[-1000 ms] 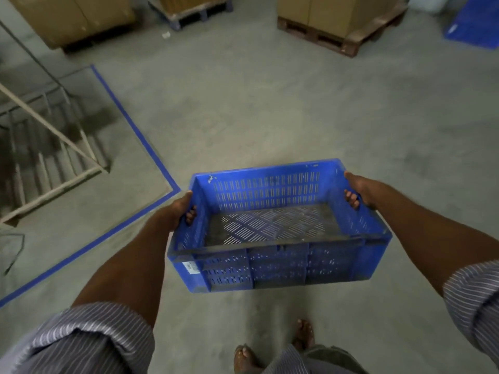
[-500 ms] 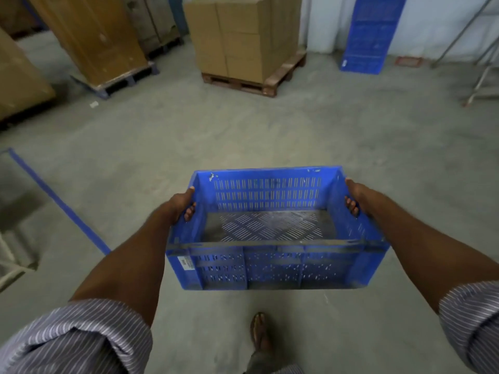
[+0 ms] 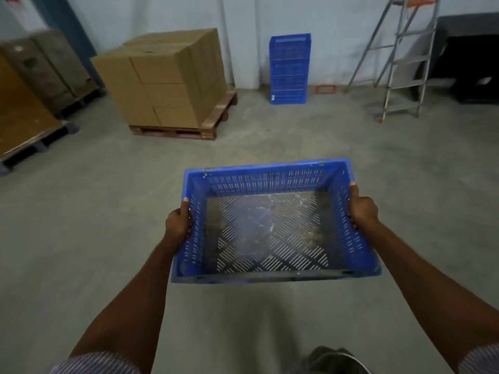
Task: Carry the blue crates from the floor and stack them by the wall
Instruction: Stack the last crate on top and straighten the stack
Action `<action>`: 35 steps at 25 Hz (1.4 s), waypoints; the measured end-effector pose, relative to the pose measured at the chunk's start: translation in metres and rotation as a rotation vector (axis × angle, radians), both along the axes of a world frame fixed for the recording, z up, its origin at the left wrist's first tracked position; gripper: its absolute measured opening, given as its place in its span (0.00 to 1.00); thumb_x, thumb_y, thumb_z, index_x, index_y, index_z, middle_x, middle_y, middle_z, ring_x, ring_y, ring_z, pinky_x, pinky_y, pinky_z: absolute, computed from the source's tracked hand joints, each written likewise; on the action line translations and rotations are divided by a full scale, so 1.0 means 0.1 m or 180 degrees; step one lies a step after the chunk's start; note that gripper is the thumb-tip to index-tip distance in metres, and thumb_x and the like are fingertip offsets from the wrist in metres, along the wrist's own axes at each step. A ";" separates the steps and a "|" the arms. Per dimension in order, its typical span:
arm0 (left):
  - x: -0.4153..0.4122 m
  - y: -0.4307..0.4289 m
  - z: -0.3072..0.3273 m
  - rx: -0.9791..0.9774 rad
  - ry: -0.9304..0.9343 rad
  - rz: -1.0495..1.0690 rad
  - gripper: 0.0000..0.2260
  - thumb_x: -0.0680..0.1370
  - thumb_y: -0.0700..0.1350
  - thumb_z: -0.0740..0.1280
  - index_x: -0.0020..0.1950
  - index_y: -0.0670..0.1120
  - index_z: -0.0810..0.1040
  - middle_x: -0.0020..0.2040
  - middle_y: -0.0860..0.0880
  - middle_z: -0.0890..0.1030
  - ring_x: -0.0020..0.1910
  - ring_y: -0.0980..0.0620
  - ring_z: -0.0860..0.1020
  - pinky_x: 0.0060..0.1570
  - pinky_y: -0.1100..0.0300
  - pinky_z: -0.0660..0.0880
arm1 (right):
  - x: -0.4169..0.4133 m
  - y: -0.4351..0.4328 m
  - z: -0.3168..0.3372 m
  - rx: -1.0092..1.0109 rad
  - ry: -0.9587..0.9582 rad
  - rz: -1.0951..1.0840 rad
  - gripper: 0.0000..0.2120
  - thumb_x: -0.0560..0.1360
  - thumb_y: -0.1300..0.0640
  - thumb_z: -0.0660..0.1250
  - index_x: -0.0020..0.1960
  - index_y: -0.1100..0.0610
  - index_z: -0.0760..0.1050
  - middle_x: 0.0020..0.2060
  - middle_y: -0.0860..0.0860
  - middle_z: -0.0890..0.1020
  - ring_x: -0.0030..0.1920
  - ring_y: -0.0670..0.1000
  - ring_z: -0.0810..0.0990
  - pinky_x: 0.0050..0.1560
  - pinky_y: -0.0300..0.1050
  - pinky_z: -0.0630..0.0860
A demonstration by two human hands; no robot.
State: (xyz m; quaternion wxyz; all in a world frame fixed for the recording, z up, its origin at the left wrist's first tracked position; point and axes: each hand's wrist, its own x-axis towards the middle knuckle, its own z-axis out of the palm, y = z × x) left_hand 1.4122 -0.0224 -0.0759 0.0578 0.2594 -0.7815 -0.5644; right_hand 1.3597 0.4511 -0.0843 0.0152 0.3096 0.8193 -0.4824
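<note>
I carry an empty blue slotted crate [image 3: 266,184] in front of me, above the concrete floor. My left hand [image 3: 178,223] grips its left side wall, thumb over the rim. On the opposite wall my right hand [image 3: 360,207] grips the same way. Straight ahead, a stack of several blue crates [image 3: 289,68] stands against the pale wall [image 3: 248,20].
Cardboard boxes [image 3: 167,79] on a wooden pallet sit ahead to the left of the stack. More wrapped pallets [image 3: 29,98] line the left side. A metal stepladder [image 3: 405,58] and a black cabinet [image 3: 469,58] stand at the right by the wall.
The view has swung right and up: the blue floor tape and railing are gone, the crate stack by the wall is now centred and nearer. Both hands keep hold of the crate.
</note>
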 end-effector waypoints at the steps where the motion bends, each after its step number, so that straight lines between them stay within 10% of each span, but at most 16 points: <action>1: -0.33 0.07 0.03 0.0016 0.0011 -0.0084 0.27 0.78 0.69 0.61 0.35 0.46 0.73 0.26 0.47 0.72 0.21 0.49 0.68 0.25 0.62 0.67 | -0.19 0.04 0.10 -0.0035 0.0042 -0.0068 0.58 0.63 0.15 0.42 0.45 0.68 0.81 0.41 0.66 0.84 0.41 0.65 0.84 0.50 0.57 0.81; 11: -3.72 0.77 0.40 0.0378 -0.0239 -0.0656 0.23 0.81 0.64 0.61 0.38 0.47 0.72 0.27 0.50 0.68 0.21 0.54 0.63 0.23 0.64 0.60 | -3.02 0.78 0.54 -0.0903 -0.0053 0.0188 0.30 0.80 0.31 0.50 0.36 0.57 0.65 0.27 0.54 0.67 0.20 0.51 0.64 0.20 0.38 0.63; 23: -7.75 0.49 0.52 0.0957 -0.1442 -0.1233 0.24 0.83 0.62 0.57 0.36 0.45 0.67 0.23 0.50 0.68 0.16 0.56 0.64 0.17 0.68 0.61 | -6.67 0.69 0.44 -0.1340 -0.0905 0.0305 0.30 0.81 0.35 0.47 0.31 0.56 0.62 0.18 0.51 0.64 0.16 0.48 0.59 0.18 0.34 0.59; 35: -11.62 0.74 0.68 0.0742 -0.1443 -0.1376 0.27 0.83 0.63 0.55 0.35 0.44 0.67 0.21 0.50 0.67 0.15 0.57 0.62 0.16 0.69 0.60 | -10.40 0.84 0.54 -0.1294 -0.0766 0.0161 0.29 0.82 0.36 0.47 0.32 0.56 0.62 0.17 0.51 0.63 0.14 0.46 0.58 0.16 0.33 0.56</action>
